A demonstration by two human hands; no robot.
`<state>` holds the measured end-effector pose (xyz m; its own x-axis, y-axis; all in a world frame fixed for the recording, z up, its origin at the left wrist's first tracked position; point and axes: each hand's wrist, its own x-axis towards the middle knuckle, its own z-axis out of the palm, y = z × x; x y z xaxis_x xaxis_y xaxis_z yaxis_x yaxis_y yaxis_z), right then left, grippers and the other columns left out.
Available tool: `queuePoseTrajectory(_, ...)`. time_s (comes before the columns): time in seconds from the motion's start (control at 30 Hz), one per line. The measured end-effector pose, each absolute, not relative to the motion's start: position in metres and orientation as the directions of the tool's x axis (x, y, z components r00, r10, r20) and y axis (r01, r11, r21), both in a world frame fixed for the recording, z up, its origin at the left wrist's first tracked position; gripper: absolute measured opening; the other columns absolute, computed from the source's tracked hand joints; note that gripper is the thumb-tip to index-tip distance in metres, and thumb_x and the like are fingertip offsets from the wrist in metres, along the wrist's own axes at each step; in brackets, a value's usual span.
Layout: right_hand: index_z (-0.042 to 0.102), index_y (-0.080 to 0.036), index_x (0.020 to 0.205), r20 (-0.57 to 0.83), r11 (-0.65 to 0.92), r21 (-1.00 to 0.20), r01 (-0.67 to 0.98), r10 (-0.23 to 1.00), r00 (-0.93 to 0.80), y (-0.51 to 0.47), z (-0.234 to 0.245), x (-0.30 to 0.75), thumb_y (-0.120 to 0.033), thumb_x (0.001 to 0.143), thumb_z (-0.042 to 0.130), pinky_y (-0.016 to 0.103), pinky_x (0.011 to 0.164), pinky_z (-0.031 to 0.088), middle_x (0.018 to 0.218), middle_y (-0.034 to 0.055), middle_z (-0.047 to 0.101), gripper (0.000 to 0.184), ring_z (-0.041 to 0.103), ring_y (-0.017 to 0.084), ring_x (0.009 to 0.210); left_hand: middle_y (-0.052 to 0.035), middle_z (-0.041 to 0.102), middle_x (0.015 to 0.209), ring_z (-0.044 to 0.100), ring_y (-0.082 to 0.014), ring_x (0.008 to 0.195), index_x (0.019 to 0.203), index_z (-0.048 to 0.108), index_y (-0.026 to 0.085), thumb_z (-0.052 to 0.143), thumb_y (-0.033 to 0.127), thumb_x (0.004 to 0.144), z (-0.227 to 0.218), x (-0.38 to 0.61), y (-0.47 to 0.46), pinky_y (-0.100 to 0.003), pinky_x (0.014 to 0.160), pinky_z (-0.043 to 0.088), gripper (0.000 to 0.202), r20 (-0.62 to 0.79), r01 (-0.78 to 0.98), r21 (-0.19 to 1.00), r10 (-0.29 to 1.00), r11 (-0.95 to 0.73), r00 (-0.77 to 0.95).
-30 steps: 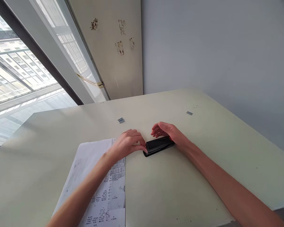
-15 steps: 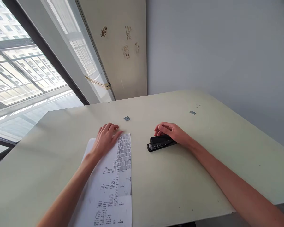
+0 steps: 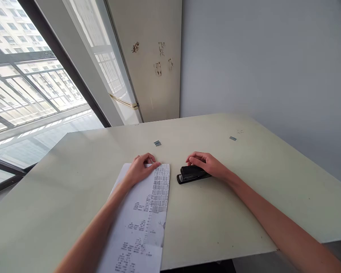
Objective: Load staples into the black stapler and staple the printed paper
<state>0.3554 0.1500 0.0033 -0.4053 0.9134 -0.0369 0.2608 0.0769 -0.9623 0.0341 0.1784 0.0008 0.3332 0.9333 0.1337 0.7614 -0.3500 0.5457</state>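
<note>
1. Head view: the left hand (image 3: 142, 169), grip released, presses the top edge of the printed paper (image 3: 147, 212) with its fingertips, pinning it flat on the desk (image 3: 74, 170).
2. Just right of that grip, the right hand (image 3: 209, 165) clasps the black stapler (image 3: 191, 174), steadying it. Loose staples (image 3: 157, 143) lie beyond.

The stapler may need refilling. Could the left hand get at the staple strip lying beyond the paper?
Probably yes. The left hand rests on the far edge of the paper, and only bare table lies between it and the staple strip.
</note>
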Motion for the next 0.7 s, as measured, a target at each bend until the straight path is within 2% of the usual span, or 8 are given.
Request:
queuePoseTrajectory(0.13,0.072,-0.023,0.099,-0.033,0.07,-0.969,0.238,0.915,-0.403,0.15,0.004,0.354,-0.064,0.096,0.059,0.032,0.081,0.047,0.1,0.0037,0.072,0.043,0.064,0.02,0.09,-0.0001,0.07,0.08,0.063,-0.0192,0.08,0.074,0.071,0.024,0.068,0.055,0.091,0.006,0.038,0.176,-0.039,0.095,0.046,0.035,0.119,0.671,0.601,0.879,-0.434,0.462)
queuePoseTrajectory(0.2,0.072,-0.023,0.099,-0.038,0.064,-0.97,0.234,0.914,-0.405,0.148,0.005,0.354,-0.064,0.096,0.059,0.033,0.082,0.047,0.101,0.0041,0.073,0.043,0.064,0.021,0.092,-0.0017,0.071,0.081,0.064,-0.0199,0.081,0.071,0.07,0.023,0.067,0.058,0.091,0.008,0.043,0.177,-0.036,0.087,0.049,0.04,0.115,0.648,0.646,0.89,-0.404,0.441)
queuePoseTrajectory(0.3,0.072,-0.022,0.099,-0.03,0.072,-0.97,0.233,0.912,-0.409,0.144,0.005,0.354,-0.063,0.097,0.058,0.033,0.084,0.048,0.103,0.0045,0.073,0.043,0.065,0.021,0.094,-0.0039,0.074,0.091,0.066,-0.0215,0.086,0.076,0.073,0.023,0.062,0.061,0.093,0.009,0.054,0.181,-0.034,0.079,0.05,0.043,0.115,0.649,0.677,0.921,-0.346,0.371)
queuePoseTrajectory(0.4,0.072,-0.022,0.098,-0.016,0.087,-0.969,0.23,0.912,-0.411,0.139,0.004,0.355,-0.063,0.097,0.058,0.034,0.087,0.049,0.103,0.0047,0.074,0.043,0.065,0.022,0.096,-0.0039,0.076,0.093,0.065,-0.022,0.087,0.077,0.073,0.023,0.06,0.063,0.094,0.007,0.068,0.188,-0.034,0.079,0.05,0.045,0.136,0.668,0.664,0.933,-0.335,0.332)
queuePoseTrajectory(0.6,0.071,-0.022,0.099,-0.005,0.105,-0.964,0.244,0.912,-0.41,0.13,0.006,0.357,-0.062,0.097,0.058,0.035,0.089,0.051,0.103,0.0055,0.076,0.043,0.068,0.022,0.097,-0.0043,0.075,0.083,0.062,-0.021,0.077,0.072,0.071,0.021,0.058,0.061,0.096,-0.002,0.097,0.205,-0.035,0.074,0.047,0.048,0.17,0.716,0.608,0.937,-0.343,0.305)
queuePoseTrajectory(0.7,0.07,-0.022,0.1,-0.024,0.096,-0.957,0.275,0.914,-0.405,0.127,0.01,0.36,-0.063,0.096,0.059,0.036,0.088,0.052,0.105,0.006,0.076,0.043,0.069,0.023,0.098,-0.0059,0.075,0.085,0.063,-0.0226,0.079,0.074,0.072,0.02,0.057,0.056,0.098,-0.001,0.105,0.209,-0.037,0.08,0.049,0.045,0.192,0.733,0.579,0.933,-0.357,0.304)
